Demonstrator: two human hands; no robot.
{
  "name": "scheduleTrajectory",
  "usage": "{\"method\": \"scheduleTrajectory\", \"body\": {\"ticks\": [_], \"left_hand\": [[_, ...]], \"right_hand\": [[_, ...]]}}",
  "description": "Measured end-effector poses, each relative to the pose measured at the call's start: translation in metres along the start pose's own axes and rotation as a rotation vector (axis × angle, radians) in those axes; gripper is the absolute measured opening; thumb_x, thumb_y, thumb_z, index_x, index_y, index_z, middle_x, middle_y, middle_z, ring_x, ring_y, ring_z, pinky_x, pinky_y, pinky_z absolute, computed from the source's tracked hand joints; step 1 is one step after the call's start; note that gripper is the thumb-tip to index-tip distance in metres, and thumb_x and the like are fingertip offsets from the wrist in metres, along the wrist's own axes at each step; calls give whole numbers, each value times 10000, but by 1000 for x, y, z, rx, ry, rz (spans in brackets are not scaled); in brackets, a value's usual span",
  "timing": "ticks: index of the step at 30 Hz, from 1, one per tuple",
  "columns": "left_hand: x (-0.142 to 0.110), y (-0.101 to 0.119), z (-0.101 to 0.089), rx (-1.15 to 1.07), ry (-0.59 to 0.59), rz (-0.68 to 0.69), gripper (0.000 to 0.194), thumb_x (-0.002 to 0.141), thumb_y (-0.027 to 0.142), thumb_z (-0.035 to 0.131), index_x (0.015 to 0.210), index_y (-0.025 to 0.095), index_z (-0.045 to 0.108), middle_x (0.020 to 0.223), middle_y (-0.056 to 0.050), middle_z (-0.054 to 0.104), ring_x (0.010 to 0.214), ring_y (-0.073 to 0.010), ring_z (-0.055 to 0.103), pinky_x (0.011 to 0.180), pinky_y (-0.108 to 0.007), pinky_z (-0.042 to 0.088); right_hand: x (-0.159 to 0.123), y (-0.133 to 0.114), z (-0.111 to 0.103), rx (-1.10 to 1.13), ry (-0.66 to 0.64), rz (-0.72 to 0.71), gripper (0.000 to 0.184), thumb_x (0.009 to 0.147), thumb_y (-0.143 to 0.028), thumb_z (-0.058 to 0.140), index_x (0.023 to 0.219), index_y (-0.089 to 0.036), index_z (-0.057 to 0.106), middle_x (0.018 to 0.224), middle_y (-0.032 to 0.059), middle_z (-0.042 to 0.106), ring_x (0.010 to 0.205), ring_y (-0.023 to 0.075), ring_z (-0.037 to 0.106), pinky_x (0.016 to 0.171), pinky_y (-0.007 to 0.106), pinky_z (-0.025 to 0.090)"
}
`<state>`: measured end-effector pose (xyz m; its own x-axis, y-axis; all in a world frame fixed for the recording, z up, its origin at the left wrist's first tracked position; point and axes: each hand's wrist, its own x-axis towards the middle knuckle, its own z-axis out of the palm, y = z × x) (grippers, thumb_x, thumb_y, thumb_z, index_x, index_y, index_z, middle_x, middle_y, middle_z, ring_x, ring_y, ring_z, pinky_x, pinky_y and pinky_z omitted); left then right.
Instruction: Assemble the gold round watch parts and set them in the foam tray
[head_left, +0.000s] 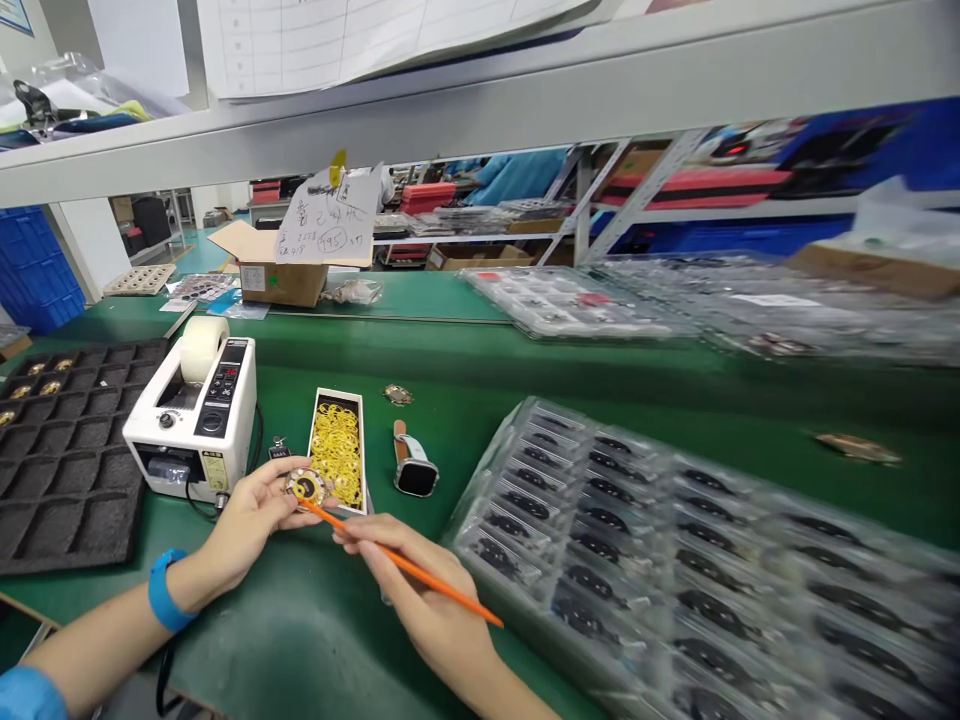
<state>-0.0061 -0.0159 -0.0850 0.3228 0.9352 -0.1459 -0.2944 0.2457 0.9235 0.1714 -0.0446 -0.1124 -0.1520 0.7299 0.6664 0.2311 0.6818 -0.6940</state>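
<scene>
The pencil (pixel 401 565) was bright orange, and the round disc (pixel 306 488) was gold with a black centre. A tangle of yellow loops (pixel 336 455) filled the white-rimmed box (pixel 335 397), the wristband (pixel 169 590) was vivid blue, and the table (pixel 315 640) was green. The foam tray (pixel 64 470) was black, patterned with square pockets, and the tape dispenser (pixel 191 420) was white with a black panel.

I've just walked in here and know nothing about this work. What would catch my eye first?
Probably the hands at the front: the left hand holds a round disc, and the right hand points an orange stick at it. Just beyond them sits a box of yellow rings, while a large clear tray of black parts fills the lower right.
</scene>
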Motion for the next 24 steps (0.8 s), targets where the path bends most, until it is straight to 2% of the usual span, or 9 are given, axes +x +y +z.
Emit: {"method": "scheduleTrajectory", "body": {"ticks": [4,7,9,11,13,16,20,24], "left_hand": [[1,-1,-2,-59,-5,-31,426,727,263,709,1123,155,598,936,-85,737,928,-240,700,843,-336,523],[2,-3,-2,-97,-5,-51,397,737,230,695,1112,146,596,936,-91,736,925,-242,701,853,-340,516],[2,-3,-2,-110,4,-54,381,742,222,690,1104,144,597,943,-90,733,929,-239,700,865,-341,511],[1,-4,0,-104,16,-49,379,745,234,697,1100,149,597,961,-85,726,947,-238,693,891,-349,502],[-1,-5,1,-85,21,-38,400,739,267,718,1104,161,593,967,-75,721,958,-233,684,916,-363,495],[-3,-9,3,-63,-5,-31,446,717,313,753,1110,178,590,954,-62,718,962,-221,671,931,-375,492],[-3,-13,4,-72,-5,-29,445,706,313,765,1103,187,608,961,-54,717,987,-216,654,935,-372,492],[-1,-11,3,-71,9,-53,443,697,290,759,1101,169,624,922,-58,726,929,-207,669,885,-345,514]], "right_hand": [[3,3,-10,-326,-194,-515,250,912,-60,429,1028,-121,642,894,120,737,867,199,700,744,295,595],[4,2,-16,-516,-284,-659,302,944,-85,365,1033,-105,653,957,118,743,928,224,695,769,333,603],[3,2,-17,-521,-250,-670,256,927,-87,425,1042,-109,652,939,101,750,909,214,704,762,322,613],[1,3,-15,-480,-145,-629,239,874,-71,530,1081,-119,642,871,86,757,847,198,718,742,298,623],[0,4,-11,-430,-22,-543,326,828,-41,584,1135,-142,625,809,69,755,777,185,723,713,283,628],[1,4,-4,-365,70,-432,409,812,-7,585,1181,-181,612,813,64,747,741,183,720,684,290,629],[1,7,0,-358,56,-387,457,833,-2,548,1252,-184,565,878,88,742,816,193,714,720,318,625],[0,9,-3,-530,-85,-572,397,873,-17,463,1250,-102,556,979,154,732,974,242,683,818,370,603]]}}
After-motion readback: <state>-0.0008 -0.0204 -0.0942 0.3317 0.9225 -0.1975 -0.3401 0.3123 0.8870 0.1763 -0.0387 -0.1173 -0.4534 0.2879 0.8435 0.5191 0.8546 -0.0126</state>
